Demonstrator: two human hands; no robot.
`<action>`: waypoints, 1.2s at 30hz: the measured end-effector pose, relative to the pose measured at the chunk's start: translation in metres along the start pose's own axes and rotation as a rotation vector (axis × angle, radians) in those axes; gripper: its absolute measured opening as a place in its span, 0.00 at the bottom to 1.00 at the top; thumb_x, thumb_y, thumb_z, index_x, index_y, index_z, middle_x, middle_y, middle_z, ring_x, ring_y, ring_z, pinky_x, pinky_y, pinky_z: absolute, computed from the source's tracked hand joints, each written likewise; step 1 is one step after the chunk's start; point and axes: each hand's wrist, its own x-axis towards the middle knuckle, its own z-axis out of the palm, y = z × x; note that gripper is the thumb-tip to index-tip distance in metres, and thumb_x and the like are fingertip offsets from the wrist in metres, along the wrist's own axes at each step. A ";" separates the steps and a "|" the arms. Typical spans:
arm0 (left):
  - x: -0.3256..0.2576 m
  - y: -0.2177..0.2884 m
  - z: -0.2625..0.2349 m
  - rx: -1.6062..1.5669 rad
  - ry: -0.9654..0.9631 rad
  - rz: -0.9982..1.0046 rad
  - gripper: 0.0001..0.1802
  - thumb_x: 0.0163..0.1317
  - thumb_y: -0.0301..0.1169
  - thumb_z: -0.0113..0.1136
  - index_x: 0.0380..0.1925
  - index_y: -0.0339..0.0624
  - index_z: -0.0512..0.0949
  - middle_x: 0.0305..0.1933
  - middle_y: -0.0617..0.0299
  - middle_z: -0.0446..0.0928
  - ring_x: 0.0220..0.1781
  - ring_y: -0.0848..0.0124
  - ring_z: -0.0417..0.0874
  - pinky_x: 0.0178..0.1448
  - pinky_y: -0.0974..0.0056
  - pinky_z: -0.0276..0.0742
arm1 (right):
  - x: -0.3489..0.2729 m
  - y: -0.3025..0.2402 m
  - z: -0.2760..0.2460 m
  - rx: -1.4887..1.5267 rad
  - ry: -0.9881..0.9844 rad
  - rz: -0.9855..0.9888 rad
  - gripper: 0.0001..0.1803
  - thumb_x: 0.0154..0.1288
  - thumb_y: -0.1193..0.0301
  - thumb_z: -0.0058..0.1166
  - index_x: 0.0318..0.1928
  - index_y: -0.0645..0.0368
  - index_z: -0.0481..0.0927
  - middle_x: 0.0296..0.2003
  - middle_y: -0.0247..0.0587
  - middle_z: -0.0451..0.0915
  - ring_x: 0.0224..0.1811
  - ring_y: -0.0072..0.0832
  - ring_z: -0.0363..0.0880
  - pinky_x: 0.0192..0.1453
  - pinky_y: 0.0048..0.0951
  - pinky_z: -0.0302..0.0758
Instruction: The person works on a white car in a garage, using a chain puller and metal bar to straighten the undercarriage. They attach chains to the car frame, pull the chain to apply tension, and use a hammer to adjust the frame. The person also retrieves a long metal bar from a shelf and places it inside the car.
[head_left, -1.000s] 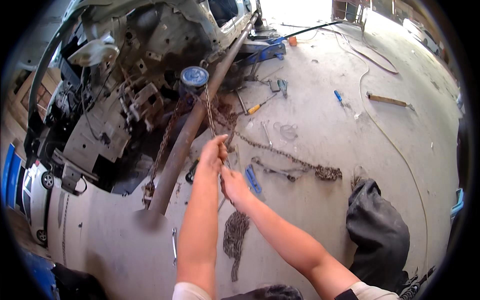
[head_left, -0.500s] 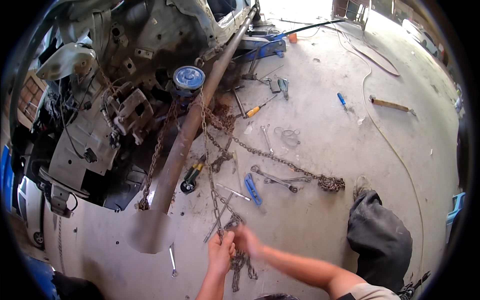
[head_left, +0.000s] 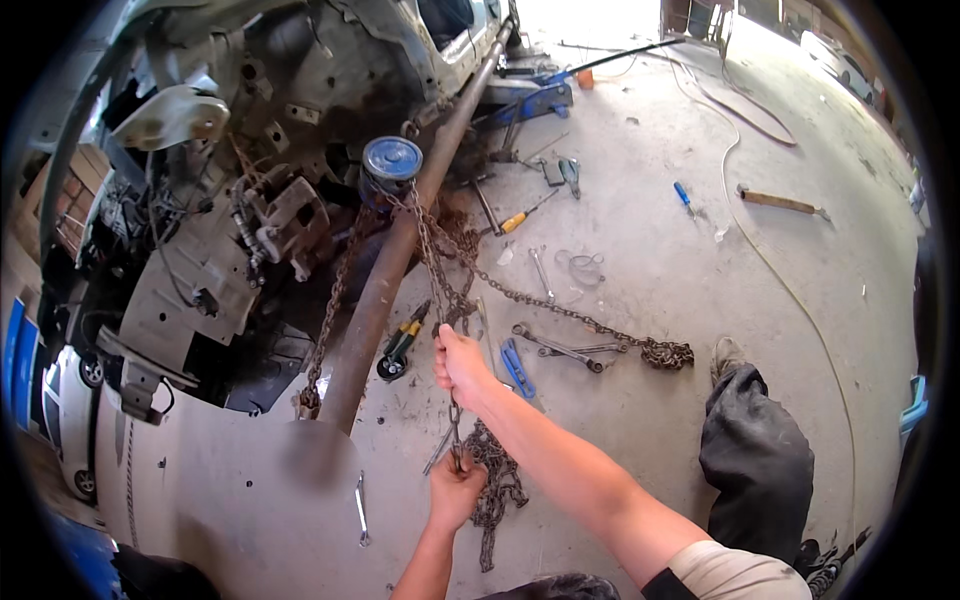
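My right hand [head_left: 462, 365] is closed around a rusty metal chain [head_left: 456, 425], its forearm reaching in from the lower right. Lower on the same chain, my left hand [head_left: 456, 492] is closed too. Between the two hands the chain runs nearly straight. Upward it leads to a chain hoist [head_left: 393, 158] with a round blue cover, beside a long rusty pipe [head_left: 385, 285]. Loose chain [head_left: 495, 480] hangs in a bunch next to my left hand. A further length ends in a chain heap [head_left: 667, 354] to the right.
A stripped vehicle body [head_left: 220, 330] fills the left side. Pliers with yellow-green handles [head_left: 402, 345], a blue-handled tool [head_left: 518, 367], wrenches [head_left: 560, 348], an orange-handled screwdriver [head_left: 515, 222] and a hammer [head_left: 782, 203] lie on the floor. A blue floor jack [head_left: 540, 100] stands farther off.
My right hand has moved up the chain, away from my left, and grips it there. My left hand has shifted slightly right. The whole view has shifted a little.
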 end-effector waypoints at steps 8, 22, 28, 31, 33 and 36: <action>0.152 0.001 -0.008 -0.325 -0.091 -0.102 0.38 0.66 0.62 0.24 0.43 0.38 0.72 0.37 0.63 0.74 0.34 0.74 0.72 0.44 0.68 0.67 | 0.008 -0.011 -0.019 0.011 -0.110 0.245 0.19 0.72 0.53 0.33 0.26 0.49 0.62 0.14 0.21 0.52 0.13 0.15 0.45 0.16 0.20 0.45; 0.241 0.114 0.016 -0.187 -0.002 -0.126 0.13 0.52 0.33 0.59 0.15 0.50 0.66 0.12 0.70 0.60 0.13 0.78 0.58 0.17 0.70 0.51 | -0.018 -0.022 0.005 -0.368 -0.034 -0.129 0.21 0.72 0.56 0.32 0.23 0.53 0.64 0.11 0.26 0.59 0.10 0.20 0.53 0.13 0.25 0.49; -0.009 0.016 0.010 -0.367 0.065 -0.324 0.09 0.51 0.21 0.54 0.24 0.47 0.65 0.16 0.70 0.62 0.12 0.81 0.57 0.13 0.76 0.50 | -0.202 0.142 -0.107 -0.578 -0.206 -0.129 0.22 0.71 0.60 0.36 0.21 0.59 0.65 0.15 0.35 0.63 0.21 0.23 0.62 0.26 0.30 0.63; -0.065 0.017 -0.011 -0.405 0.040 -0.350 0.15 0.49 0.17 0.53 0.25 0.49 0.59 0.18 0.74 0.57 0.14 0.84 0.56 0.16 0.76 0.52 | -0.244 0.139 -0.096 -0.563 -0.299 0.304 0.27 0.66 0.48 0.40 0.38 0.62 0.75 0.28 0.39 0.76 0.30 0.34 0.73 0.38 0.36 0.70; -0.061 0.011 -0.009 -0.313 0.042 -0.292 0.16 0.50 0.17 0.53 0.24 0.50 0.58 0.18 0.74 0.58 0.15 0.84 0.56 0.17 0.76 0.53 | -0.212 0.150 -0.121 -0.403 -0.554 0.262 0.26 0.72 0.54 0.29 0.22 0.57 0.65 0.17 0.31 0.65 0.21 0.21 0.61 0.27 0.27 0.63; -0.049 -0.006 0.012 -0.240 0.020 -0.233 0.10 0.58 0.24 0.54 0.24 0.45 0.63 0.19 0.71 0.62 0.16 0.83 0.60 0.19 0.75 0.56 | -0.116 0.123 -0.139 -0.225 -0.509 0.205 0.42 0.64 0.35 0.17 0.46 0.60 0.71 0.37 0.35 0.72 0.43 0.23 0.69 0.52 0.25 0.65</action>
